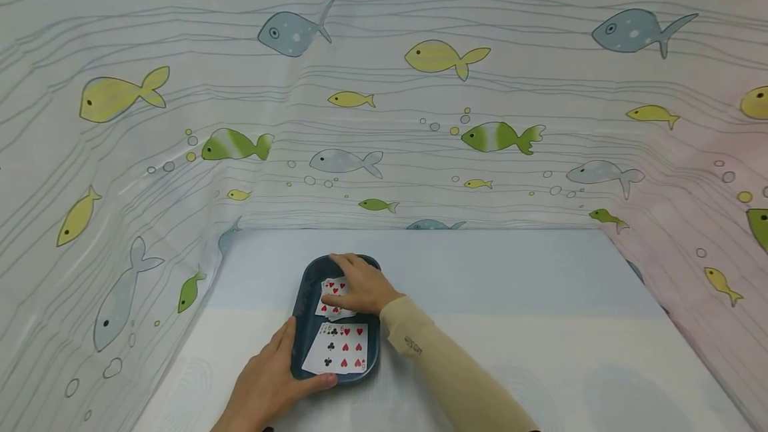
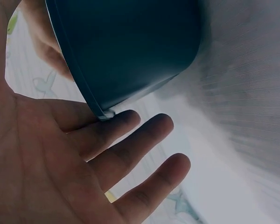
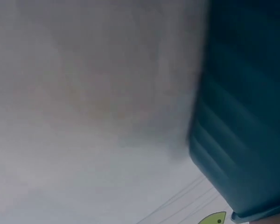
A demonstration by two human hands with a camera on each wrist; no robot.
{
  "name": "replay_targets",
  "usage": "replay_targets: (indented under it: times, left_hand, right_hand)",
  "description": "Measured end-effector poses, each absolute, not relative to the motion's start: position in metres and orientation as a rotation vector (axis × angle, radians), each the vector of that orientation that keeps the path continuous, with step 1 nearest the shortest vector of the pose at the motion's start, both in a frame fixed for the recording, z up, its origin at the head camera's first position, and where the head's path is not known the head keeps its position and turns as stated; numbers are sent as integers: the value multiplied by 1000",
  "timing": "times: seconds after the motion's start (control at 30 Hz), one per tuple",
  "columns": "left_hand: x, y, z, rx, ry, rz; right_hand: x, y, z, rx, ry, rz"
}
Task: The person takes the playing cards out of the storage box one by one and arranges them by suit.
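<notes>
While left hand steadies tray, right hand presses cards.

Head view bright and even; wrist views dim, blurred.

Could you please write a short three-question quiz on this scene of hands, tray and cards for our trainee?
1. True or false: the right hand rests on the playing cards inside the dark blue tray.
2. Which part of the tray does the left hand touch? A) the far rim B) the near left side C) nothing
3. Fill in: the backdrop cloth is printed with ____.

Key: 1 true; 2 B; 3 fish.
</notes>
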State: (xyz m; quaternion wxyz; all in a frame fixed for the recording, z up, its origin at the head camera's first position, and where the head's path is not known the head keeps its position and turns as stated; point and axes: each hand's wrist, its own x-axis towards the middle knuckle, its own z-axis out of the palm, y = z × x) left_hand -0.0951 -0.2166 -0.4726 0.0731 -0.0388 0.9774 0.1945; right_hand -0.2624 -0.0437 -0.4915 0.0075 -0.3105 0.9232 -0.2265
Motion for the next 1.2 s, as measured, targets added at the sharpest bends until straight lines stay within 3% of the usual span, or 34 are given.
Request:
replay_targets:
  times: [0.5, 1.2]
  left_hand:
    - [-94, -218, -472, -79, 2951, 581]
    - [-95, -217, -471, -99, 2931, 582]
  right_hand:
    - [-262, -50, -499, -1030, 2914, -265]
    - [-260, -54, -499, -1008, 2923, -77]
